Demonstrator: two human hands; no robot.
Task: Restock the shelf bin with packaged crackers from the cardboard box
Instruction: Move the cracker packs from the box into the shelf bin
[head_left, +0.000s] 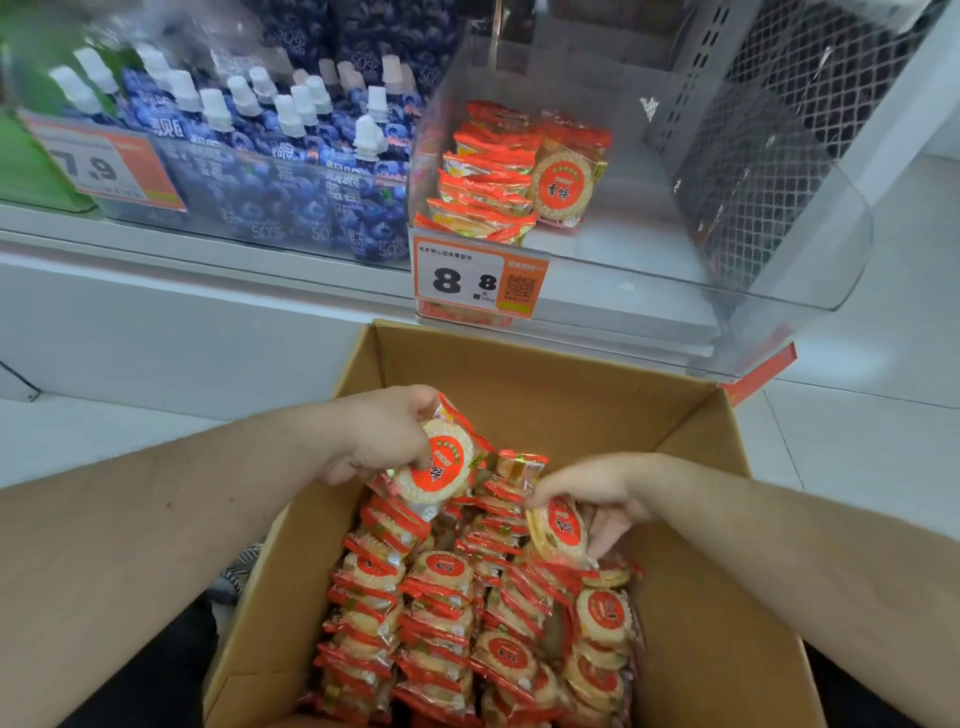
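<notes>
One head-worn wide view looks steeply down, close over the cardboard box (519, 374), facing forward to the shelf bin (779, 291) beyond.

White shelf (156, 228) carries a clear bin (779, 260) with a few cracker packs (498, 171), blue pouches (291, 171) beside it. Open box (519, 374) stands on pale floor (857, 447).

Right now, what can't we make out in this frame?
- Head view: depth of cracker packs in the cardboard box; top layer hides the rest.
- Near edge of the box: cut off by the frame bottom.
- Small print on the price tag: too small.
- Blue pouches at upper left: blurred.
- Right hand fingertips: hidden behind its pack.
</notes>
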